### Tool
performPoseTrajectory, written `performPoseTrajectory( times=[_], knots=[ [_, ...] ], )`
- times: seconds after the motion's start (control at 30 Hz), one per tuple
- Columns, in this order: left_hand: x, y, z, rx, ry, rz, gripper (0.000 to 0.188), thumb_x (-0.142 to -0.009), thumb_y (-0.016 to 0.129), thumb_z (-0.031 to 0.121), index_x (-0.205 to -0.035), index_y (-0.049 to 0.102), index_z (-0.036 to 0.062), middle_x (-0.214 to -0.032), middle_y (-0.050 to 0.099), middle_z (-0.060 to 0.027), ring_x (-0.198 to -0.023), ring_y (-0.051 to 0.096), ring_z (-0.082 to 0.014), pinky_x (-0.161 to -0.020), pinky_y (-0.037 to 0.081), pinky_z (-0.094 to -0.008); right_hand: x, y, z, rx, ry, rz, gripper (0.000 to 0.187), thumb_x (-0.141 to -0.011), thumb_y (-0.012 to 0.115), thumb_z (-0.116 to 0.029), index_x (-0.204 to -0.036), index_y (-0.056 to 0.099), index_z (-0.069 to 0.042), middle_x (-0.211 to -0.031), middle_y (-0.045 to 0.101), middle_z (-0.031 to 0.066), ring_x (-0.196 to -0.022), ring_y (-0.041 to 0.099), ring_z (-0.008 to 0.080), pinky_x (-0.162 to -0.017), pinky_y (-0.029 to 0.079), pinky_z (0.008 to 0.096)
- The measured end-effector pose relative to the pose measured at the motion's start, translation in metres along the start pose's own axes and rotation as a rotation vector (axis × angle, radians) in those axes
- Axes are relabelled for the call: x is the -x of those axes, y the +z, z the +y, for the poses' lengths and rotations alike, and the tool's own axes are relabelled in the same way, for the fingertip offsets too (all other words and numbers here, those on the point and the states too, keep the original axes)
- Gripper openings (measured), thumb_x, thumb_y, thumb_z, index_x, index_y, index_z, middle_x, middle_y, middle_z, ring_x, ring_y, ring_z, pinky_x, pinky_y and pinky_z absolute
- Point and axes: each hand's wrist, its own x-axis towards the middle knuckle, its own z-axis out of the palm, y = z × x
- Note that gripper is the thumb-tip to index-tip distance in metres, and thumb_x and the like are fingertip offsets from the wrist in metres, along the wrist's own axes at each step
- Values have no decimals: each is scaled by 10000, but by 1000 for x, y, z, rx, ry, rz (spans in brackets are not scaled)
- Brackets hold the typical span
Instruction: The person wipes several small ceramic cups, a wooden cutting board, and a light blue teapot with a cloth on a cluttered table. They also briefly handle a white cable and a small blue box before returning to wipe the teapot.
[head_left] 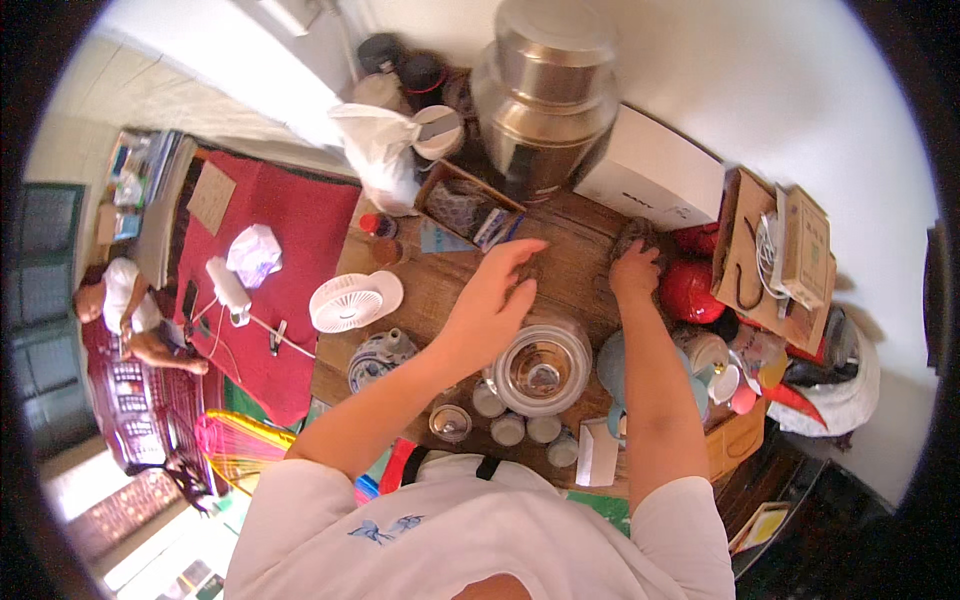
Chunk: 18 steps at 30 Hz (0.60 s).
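Over the brown wooden table (575, 235), my right hand (635, 272) presses down on a dark brown, crumpled rag (632, 234) beside the long white box. My left hand (492, 305) reaches across the table, thumb and fingers apart, holding nothing. Just beyond its fingertips sits a small open carton (435, 196) with packets inside. Below that hand stands a round clear glass jar (541, 372). A light blue pitcher (612, 372) is partly hidden by my right forearm. A blue-and-white teapot (380, 355) stands left of my left forearm.
At the back rise a large steel thermos (545, 110) and the white box (655, 165). Several small cups (508, 429) line the near edge. A white fan (350, 302) is at left, a cardboard box (740, 240) at right. A person (135, 300) sits beyond the red-covered table (290, 220).
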Motion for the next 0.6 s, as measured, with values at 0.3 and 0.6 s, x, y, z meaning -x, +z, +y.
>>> performPoseTrajectory(
  times=[0.3,0.6],
  knots=[
    [-50,-50,-85,493,-634,569,922,-876,610,237,-1517,-51,193,-1375,410,-227,-1170,529,-356,-680,557,-484,39,-15,-74,136,-817,-135,659,-857,665,-296,-1375,374,-13,-1372,348,312,-1043,573,458,-839,541,467],
    [11,-69,-100,-373,-409,277,939,-831,533,148,-1479,-124,-26,-981,603,-377,-911,631,-468,-849,485,-469,42,-24,-60,255,-1020,-206,569,-837,639,-132,-1362,425,-91,-1421,343,288,-1094,558,449,-833,544,498]
  ],
)
